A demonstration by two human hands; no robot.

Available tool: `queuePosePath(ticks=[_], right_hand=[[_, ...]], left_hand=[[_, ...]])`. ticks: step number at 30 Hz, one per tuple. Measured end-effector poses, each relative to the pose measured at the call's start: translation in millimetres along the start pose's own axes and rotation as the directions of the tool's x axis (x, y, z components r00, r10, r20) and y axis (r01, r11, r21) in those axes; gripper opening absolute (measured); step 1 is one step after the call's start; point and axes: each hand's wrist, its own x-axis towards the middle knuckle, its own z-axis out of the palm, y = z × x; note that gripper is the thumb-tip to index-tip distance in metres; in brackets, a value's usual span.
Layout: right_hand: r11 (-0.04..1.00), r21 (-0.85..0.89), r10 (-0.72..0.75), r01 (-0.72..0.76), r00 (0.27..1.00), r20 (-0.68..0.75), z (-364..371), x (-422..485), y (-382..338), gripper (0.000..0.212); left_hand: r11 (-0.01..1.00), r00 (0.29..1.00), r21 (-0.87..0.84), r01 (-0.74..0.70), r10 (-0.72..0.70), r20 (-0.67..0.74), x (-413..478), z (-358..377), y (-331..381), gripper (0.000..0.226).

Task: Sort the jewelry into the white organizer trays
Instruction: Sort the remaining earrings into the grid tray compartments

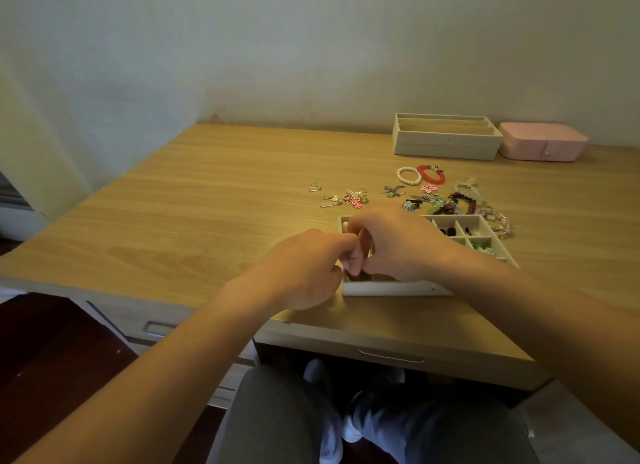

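Two hands are met over the left part of the compartment tray [391, 288], which is set on the wooden desk [207, 203] just back from its front edge. Open desktop is seen left of the tray as far as the left edge; the wall is met at the back edge

Left hand [304, 266]: fingers curled, index pointed toward the right hand. Right hand [398, 245]: arched over the tray, fingers curled down, tips touching those of the left. Something brownish is glimpsed between the fingers; what it is, and whether it is pinched, cannot be told

Tray look: white, low-walled, right side split into small square cells, with dark pieces and green pieces in some. Left cells are hidden by the hands. A small dot is seen on the front wall, too small to read

Unsorted jewelry is spread just behind the tray: pearl bracelet [408, 176] touching a red bead bracelet [431, 174], hook earrings [315, 187] farthest left, a pink flower piece [354, 202] in a small cluster, and a mixed heap of beads and clips [450, 202] at the tray's far right corner

Further back, near the wall, a second white tray [446, 144] with long slots is placed, with a closed pink jewelry box [542, 144] just beside it on the right. A drawer handle [390, 354] is seen under the front edge
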Motion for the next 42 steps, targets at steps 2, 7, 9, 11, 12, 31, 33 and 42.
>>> queuePosePath(ticks=[2, 7, 9, 11, 12, 31, 33, 42], right_hand=[[0.998, 0.058, -0.006, 0.003, 0.999, 0.039, -3, 1, 6, 0.018], [0.956, 0.29, 0.011, -0.047, 0.992, 0.127, -11, -2, 18, 0.018], [0.948, 0.315, 0.011, -0.048, 0.993, 0.118, -11, -4, 19, 0.015], [0.941, 0.335, 0.017, -0.051, 0.995, 0.103, -12, -4, 18, 0.013], [0.931, 0.358, 0.029, -0.064, 0.994, 0.103, -13, -4, 18, 0.015], [0.942, 0.331, -0.022, -0.047, 0.979, 0.2, -20, -8, 10, 0.021], [0.94, 0.337, -0.009, -0.047, 0.986, 0.164, -24, -6, 13, 0.02], [0.846, 0.488, 0.335, -0.215, 0.926, -0.172, -37, 35, 67, 0.025]], left_hand=[[1.0, 1.0, 0.003, 0.008, -0.008, 0.003, 0, 0, -1, 0.039], [0.977, 0.998, -0.207, 0.051, -0.057, -0.021, 0, 2, -6, 0.043], [0.95, 0.995, -0.307, 0.051, -0.074, -0.065, 2, 3, -5, 0.044], [0.917, 0.987, -0.397, 0.043, -0.101, -0.125, 3, 2, -4, 0.044], [0.903, 0.982, -0.428, 0.038, -0.113, -0.151, 4, 1, -5, 0.044], [0.911, 0.975, -0.404, 0.083, -0.158, -0.156, 15, 0, -4, 0.04], [0.904, 0.975, -0.419, 0.083, -0.161, -0.155, 19, 0, -7, 0.039], [0.864, 0.88, -0.446, 0.234, -0.383, -0.281, 68, -10, -29, 0.03]])
